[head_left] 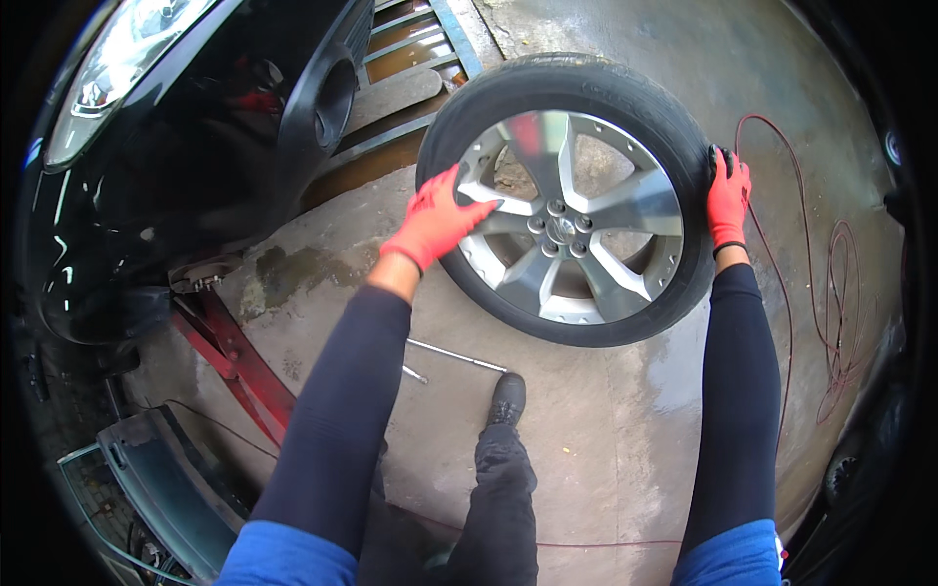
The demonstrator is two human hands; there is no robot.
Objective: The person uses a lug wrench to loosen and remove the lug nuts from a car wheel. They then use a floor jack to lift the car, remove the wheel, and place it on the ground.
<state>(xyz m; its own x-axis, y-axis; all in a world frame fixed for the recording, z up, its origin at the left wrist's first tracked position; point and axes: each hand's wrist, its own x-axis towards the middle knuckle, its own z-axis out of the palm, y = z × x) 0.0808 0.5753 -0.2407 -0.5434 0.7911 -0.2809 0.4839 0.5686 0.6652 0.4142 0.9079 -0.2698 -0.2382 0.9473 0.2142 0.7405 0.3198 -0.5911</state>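
Note:
A car wheel (560,277) with a black tyre and a silver five-spoke alloy rim faces me, held between my two hands. My left hand (437,217), in a red glove with dark fingertips, grips its left side. The thumb lies over a spoke and the fingers reach the rim's edge. My right hand (728,195), gloved alike, curls against the tread on the tyre's right side. Part of the far side of the tyre is hidden behind the rim.
A black car's front end (186,146) fills the upper left, a red floor jack (239,361) beside it. Metal bars (457,357) lie by my shoe (507,396). A thin red hose (803,215) coils at right. A slatted floor grate (401,49) is behind the car's corner.

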